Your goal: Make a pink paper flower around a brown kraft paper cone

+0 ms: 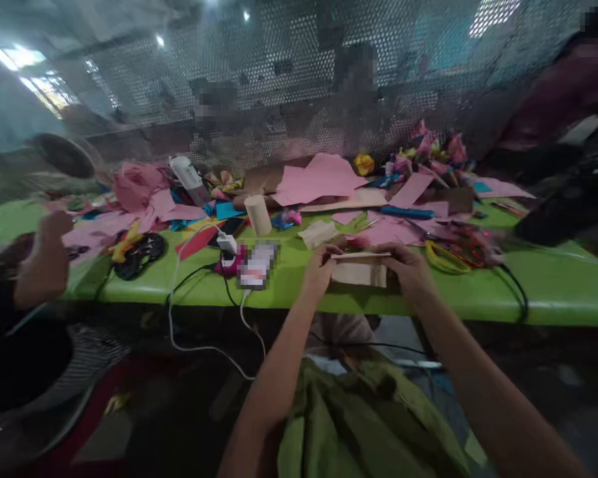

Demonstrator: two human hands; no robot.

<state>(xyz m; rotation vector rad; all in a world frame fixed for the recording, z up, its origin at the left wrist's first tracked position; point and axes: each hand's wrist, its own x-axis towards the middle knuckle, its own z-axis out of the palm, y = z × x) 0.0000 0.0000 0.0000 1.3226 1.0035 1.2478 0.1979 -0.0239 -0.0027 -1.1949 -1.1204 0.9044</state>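
A folded piece of beige paper [359,269] lies at the near edge of the green table [553,285]. My left hand [320,269] pinches its left end, fingers closed on it. My right hand [409,269] grips its right end the same way. Both hands hold the paper flat just above the table edge. A crumpled beige scrap [319,232] rests just behind the left hand.
Pink paper sheets [319,178], a beige paper roll [258,214], scissors-like tools, yellow rings [441,257], a phone on a white charger cable [256,265] and paper flowers [428,149] litter the table. Another person's hand [54,222] is at the left; a person stands at the far right.
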